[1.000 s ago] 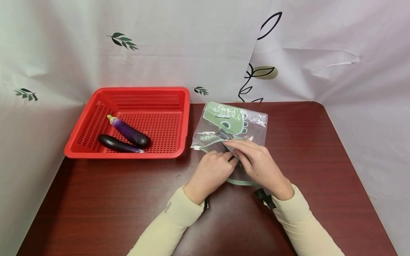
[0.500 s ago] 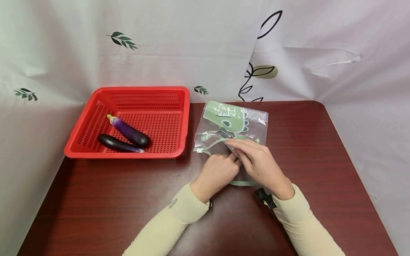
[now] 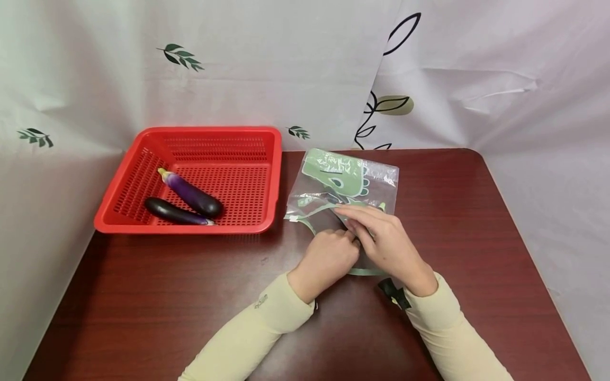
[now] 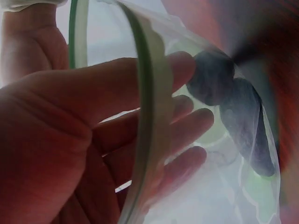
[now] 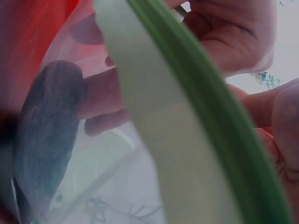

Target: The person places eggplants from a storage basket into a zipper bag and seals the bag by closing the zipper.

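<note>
Clear plastic bag (image 3: 329, 172) lies right of centre in the head view, on the reddish-brown table (image 3: 476, 227); green creature print, white slider (image 3: 294, 218) at its left corner.

My left hand (image 3: 329, 259) comes up from bottom centre, fingers in at the bag's mouth. Left wrist view, middle of the frame: these fingers (image 4: 189, 133) run nearly straight, slight gaps between them, behind the green rim (image 4: 145, 107).

Beyond the tips, towards the right of that frame, two dark eggplant shapes inside the bag: a rounder one (image 4: 212, 77), with a longer one (image 4: 247, 126) below it. My uppermost fingertip is at the rounder one's edge; whether it touches I cannot tell through the plastic.

My right hand (image 3: 391, 246), right of centre in the head view, pinches the bag's upper edge, index finger stretched along it.

Red basket (image 3: 186, 229) at left of the head view, well apart from my hands. Inside, two more eggplants: one purple, pale-stemmed (image 3: 193, 196), and one darker (image 3: 173, 211) lying below it, ends close together.
</note>
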The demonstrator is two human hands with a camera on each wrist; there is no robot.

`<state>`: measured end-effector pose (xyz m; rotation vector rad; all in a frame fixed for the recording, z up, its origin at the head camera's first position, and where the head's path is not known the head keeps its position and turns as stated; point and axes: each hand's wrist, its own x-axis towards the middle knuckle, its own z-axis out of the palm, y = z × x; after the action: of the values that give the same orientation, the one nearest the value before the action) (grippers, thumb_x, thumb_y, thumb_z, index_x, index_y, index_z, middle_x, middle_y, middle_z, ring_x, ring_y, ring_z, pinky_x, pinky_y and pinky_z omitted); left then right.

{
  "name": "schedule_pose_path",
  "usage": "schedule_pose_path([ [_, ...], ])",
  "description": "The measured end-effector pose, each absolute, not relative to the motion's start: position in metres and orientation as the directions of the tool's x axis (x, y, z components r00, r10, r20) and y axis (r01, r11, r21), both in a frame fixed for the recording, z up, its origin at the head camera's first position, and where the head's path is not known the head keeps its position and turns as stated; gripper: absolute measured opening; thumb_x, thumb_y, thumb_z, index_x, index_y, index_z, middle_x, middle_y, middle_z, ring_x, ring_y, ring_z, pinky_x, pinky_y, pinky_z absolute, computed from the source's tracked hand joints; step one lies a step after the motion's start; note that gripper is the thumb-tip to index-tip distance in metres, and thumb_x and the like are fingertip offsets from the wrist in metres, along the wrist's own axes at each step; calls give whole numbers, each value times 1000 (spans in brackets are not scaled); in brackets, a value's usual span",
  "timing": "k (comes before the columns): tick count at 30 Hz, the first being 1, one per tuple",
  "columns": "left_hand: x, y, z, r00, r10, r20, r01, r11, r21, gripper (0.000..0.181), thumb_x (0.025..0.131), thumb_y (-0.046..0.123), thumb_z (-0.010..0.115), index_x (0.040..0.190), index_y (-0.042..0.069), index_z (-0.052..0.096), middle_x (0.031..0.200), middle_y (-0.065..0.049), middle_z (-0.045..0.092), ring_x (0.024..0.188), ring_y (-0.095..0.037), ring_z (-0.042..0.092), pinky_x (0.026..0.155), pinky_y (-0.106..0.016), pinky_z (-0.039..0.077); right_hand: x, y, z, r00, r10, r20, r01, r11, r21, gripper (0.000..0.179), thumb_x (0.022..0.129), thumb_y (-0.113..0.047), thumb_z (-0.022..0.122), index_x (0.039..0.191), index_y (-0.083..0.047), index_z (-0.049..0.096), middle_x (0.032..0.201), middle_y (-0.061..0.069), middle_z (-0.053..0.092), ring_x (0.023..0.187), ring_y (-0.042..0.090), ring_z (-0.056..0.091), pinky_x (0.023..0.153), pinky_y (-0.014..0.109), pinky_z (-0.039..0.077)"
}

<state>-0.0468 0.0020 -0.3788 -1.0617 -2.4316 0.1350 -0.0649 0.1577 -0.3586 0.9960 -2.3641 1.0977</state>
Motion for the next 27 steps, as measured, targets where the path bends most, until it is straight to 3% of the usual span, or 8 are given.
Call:
schedule_pose_path([
  [5,-47,-4,-374,-581,721,378,691,682,-238,11,85,14,69,79,22,74,78,5,66,57,-11,60,52,-26,45,-65,157,-358,-702,-452,551,-712,457,-533,38,91,8,66,125,-7,70,126,5,69,116,21,65,101,31,46],
  [16,-40,-14,-361,-550,744,379,738,646,-195,13,86,14,70,93,22,76,91,4,69,66,-11,64,55,-27,47,-65,158,-359,-709,-447,546,-705,464,-536,38,91,8,66,124,-8,71,126,4,69,115,21,66,99,32,48],
  [27,-35,-32,-344,-556,750,359,766,630,-130,20,88,11,70,103,22,77,110,7,72,89,-10,70,76,-29,54,-66,158,-360,-725,-446,524,-688,480,-544,36,91,4,68,125,-9,71,127,3,69,116,21,65,100,34,47],
])
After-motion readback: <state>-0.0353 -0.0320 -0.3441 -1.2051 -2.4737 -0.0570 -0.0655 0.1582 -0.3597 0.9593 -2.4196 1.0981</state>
